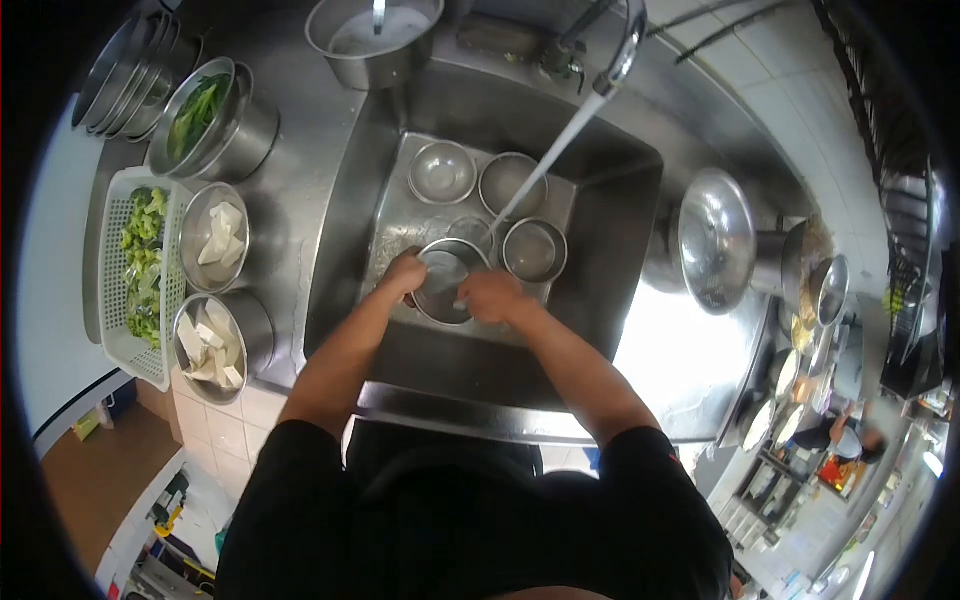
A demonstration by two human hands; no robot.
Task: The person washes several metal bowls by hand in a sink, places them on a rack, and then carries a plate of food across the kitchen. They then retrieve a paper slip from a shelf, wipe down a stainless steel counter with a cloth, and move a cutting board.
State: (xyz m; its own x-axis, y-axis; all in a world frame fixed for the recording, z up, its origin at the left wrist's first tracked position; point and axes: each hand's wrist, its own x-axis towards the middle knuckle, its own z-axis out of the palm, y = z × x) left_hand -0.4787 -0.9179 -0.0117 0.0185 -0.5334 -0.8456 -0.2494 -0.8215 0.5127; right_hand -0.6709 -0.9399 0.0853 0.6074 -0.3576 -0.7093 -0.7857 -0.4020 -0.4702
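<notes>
Over the sink (590, 330), my left hand (405, 274) grips the rim of a round metal bowl (440, 285) on its left side. The bowl is tilted, so its inside shows. My right hand (490, 295) is at the bowl's right side with its fingers curled in over the rim; what they hold, if anything, is too small to make out. A stream of water (560, 145) runs from the tap (625, 60) and comes down just behind the bowl. Several other metal bowls, such as a round bowl (534, 250) and a shallow bowl (442, 172), lie on the sink floor.
Left of the sink stand a white basket (112, 300) of broccoli, bowls of white blocks (221, 238) and a pot with leafy greens (195, 118). A pot of cloudy liquid (375, 70) sits behind. On the right is a colander (716, 240); a person (845, 440) is farther off.
</notes>
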